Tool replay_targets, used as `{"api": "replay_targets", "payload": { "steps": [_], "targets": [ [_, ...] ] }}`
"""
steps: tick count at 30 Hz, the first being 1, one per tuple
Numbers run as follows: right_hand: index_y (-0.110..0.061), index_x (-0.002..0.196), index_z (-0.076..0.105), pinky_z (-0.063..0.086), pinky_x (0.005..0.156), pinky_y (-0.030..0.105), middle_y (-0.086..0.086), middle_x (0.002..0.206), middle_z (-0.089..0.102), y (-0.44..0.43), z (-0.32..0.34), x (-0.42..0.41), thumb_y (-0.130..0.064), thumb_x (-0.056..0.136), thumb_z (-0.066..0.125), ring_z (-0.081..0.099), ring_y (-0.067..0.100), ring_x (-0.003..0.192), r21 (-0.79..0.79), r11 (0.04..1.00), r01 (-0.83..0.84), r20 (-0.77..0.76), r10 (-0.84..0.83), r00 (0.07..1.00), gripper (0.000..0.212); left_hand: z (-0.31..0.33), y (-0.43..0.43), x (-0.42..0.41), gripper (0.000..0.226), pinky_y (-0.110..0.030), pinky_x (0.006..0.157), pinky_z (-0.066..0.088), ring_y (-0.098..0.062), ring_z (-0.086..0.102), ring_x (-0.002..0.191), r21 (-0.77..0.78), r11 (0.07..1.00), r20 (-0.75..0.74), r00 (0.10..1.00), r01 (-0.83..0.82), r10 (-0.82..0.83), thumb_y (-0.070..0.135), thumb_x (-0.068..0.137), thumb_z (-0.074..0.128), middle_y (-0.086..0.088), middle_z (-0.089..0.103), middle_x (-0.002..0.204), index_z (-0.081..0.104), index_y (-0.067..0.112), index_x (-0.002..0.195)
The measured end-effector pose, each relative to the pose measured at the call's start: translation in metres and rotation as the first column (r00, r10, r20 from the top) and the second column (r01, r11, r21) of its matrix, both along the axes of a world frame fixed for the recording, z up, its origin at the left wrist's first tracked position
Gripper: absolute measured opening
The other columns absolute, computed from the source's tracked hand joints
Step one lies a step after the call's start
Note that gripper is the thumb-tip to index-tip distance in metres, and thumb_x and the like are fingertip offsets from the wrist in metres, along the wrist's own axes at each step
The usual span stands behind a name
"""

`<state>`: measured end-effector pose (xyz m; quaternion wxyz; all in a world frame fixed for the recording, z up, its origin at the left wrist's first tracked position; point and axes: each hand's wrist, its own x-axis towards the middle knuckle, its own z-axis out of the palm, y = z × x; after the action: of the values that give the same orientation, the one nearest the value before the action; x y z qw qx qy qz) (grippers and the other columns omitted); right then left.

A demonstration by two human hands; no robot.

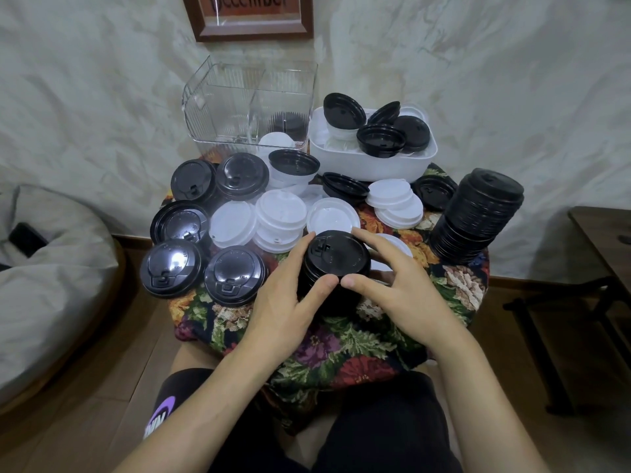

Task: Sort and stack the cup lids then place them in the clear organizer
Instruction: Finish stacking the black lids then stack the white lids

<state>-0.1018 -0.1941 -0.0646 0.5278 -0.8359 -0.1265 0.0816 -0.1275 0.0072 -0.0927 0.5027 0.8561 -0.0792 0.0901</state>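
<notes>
Surface [341,346] noted as draped in a floral cloth and crowded with cup lids in two colours.

One short stack of black lids [336,259] is held near the front middle. It is gripped from both sides. The left hand [286,305] is curled round its left flank and the right hand [406,298] round its right flank. The thumbs nearly meet on the near edge, and the forefingers reach the far edge.

Five single black lids [172,268] are laid flat, tops up, in a cluster to the left of the held stack. Between that cluster and the stack, white lids [281,213] are scattered, some loose, some nested in low piles. An exact count cannot be made where they overlap. One tall leaning stack of black lids [478,216] is seen at the right edge, well apart from both hands.

One clear organizer [218,107] is set at the back left and is split by dividers. Two small stacks are seen in its right side: one black stack [286,121] at the back, one white stack [276,141] at the front. One white tub [372,162] is placed just beside it on the right. Four loose black lids [380,138] are counted in it, on top of white ones.

One framed picture [252,18] is hung on the wall behind. One pale cushion [51,268] is seen at far left.
</notes>
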Motion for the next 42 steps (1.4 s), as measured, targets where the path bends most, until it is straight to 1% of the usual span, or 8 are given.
{"api": "replay_targets", "payload": {
  "steps": [7, 14, 21, 28, 32, 34, 38, 42],
  "targets": [
    [-0.053, 0.148, 0.048, 0.043, 0.116, 0.044, -0.033, 0.145, 0.053, -0.002, 0.000, 0.002, -0.075, 0.074, 0.074, 0.047, -0.006, 0.138, -0.048, 0.999, 0.018, 0.023, -0.017, 1.000, 0.081, 0.003, -0.002, -0.003, 0.046, 0.001, 0.098, 0.028, 0.023, 0.039, 0.129, 0.030, 0.998, 0.060, 0.997, 0.048, -0.050, 0.052, 0.106, 0.048, 0.055, 0.038, 0.136, 0.022, 0.074, 0.136],
    [-0.058, 0.147, 0.045, 0.043, 0.117, 0.048, -0.028, 0.151, 0.049, -0.003, -0.003, 0.006, -0.085, 0.067, 0.073, 0.044, 0.004, 0.143, -0.047, 0.999, 0.015, -0.005, -0.015, 1.000, 0.089, 0.003, -0.003, -0.003, 0.050, -0.003, 0.101, 0.027, 0.015, 0.041, 0.133, 0.070, 0.994, 0.071, 0.994, 0.078, -0.083, 0.040, 0.108, 0.046, 0.048, 0.039, 0.138, 0.020, 0.071, 0.139],
    [-0.061, 0.146, 0.043, 0.043, 0.116, 0.047, -0.028, 0.148, 0.051, -0.005, -0.005, 0.009, -0.090, 0.063, 0.070, 0.047, 0.007, 0.140, -0.087, 0.996, 0.007, -0.003, -0.007, 1.000, 0.092, -0.003, 0.000, -0.002, 0.047, -0.013, 0.108, 0.032, 0.006, 0.042, 0.138, 0.122, 0.987, 0.058, 0.992, 0.106, -0.114, 0.059, 0.105, 0.036, 0.036, 0.039, 0.147, 0.013, 0.064, 0.146],
    [-0.056, 0.144, 0.050, 0.040, 0.118, 0.036, -0.035, 0.139, 0.057, -0.007, -0.002, 0.010, -0.073, 0.071, 0.079, 0.048, -0.007, 0.135, -0.078, 0.997, -0.007, -0.012, 0.007, 1.000, 0.080, -0.005, -0.001, 0.000, 0.053, -0.010, 0.110, 0.029, 0.013, 0.036, 0.139, 0.096, 0.991, 0.041, 0.994, 0.093, -0.097, 0.070, 0.101, 0.031, 0.043, 0.033, 0.149, 0.014, 0.062, 0.150],
    [-0.070, 0.130, 0.047, 0.036, 0.102, 0.015, -0.057, 0.119, 0.048, -0.007, 0.004, 0.012, -0.059, 0.080, 0.080, 0.043, -0.025, 0.122, -0.152, 0.988, -0.023, -0.011, 0.021, 1.000, 0.061, -0.009, -0.002, 0.003, 0.082, -0.035, 0.116, 0.038, 0.003, 0.040, 0.143, 0.079, 0.995, -0.024, 0.998, 0.056, -0.054, 0.085, 0.091, 0.034, 0.026, 0.041, 0.157, 0.021, 0.044, 0.160],
    [-0.070, 0.128, 0.046, 0.036, 0.099, 0.011, -0.056, 0.120, 0.049, -0.009, 0.006, 0.013, -0.064, 0.077, 0.077, 0.044, -0.025, 0.120, -0.167, 0.985, -0.034, -0.013, 0.033, 0.999, 0.060, -0.007, -0.001, 0.004, 0.089, -0.033, 0.114, 0.038, 0.003, 0.039, 0.143, 0.066, 0.997, -0.065, 0.997, 0.042, -0.038, 0.088, 0.086, 0.039, 0.026, 0.042, 0.157, 0.016, 0.046, 0.161],
    [-0.053, 0.146, 0.051, 0.036, 0.118, 0.033, -0.031, 0.148, 0.051, -0.014, 0.013, 0.020, -0.077, 0.078, 0.069, 0.043, -0.006, 0.141, -0.179, 0.981, -0.081, -0.042, 0.074, 0.996, 0.075, -0.001, 0.000, 0.003, 0.063, -0.017, 0.102, 0.036, 0.019, 0.043, 0.129, 0.007, 0.999, -0.083, 0.996, 0.034, -0.033, 0.082, 0.084, 0.049, 0.048, 0.047, 0.136, 0.021, 0.074, 0.140],
    [-0.038, 0.136, 0.068, 0.048, 0.112, 0.037, -0.023, 0.131, 0.069, -0.008, 0.025, 0.042, -0.052, 0.096, 0.067, 0.060, -0.007, 0.122, -0.086, 0.996, -0.010, -0.010, 0.010, 1.000, 0.042, -0.001, -0.001, 0.001, 0.063, -0.026, 0.103, 0.040, 0.010, 0.048, 0.130, -0.015, 1.000, -0.088, 0.996, 0.013, -0.014, 0.080, 0.085, 0.051, 0.039, 0.052, 0.137, 0.022, 0.073, 0.141]
  ]
}}
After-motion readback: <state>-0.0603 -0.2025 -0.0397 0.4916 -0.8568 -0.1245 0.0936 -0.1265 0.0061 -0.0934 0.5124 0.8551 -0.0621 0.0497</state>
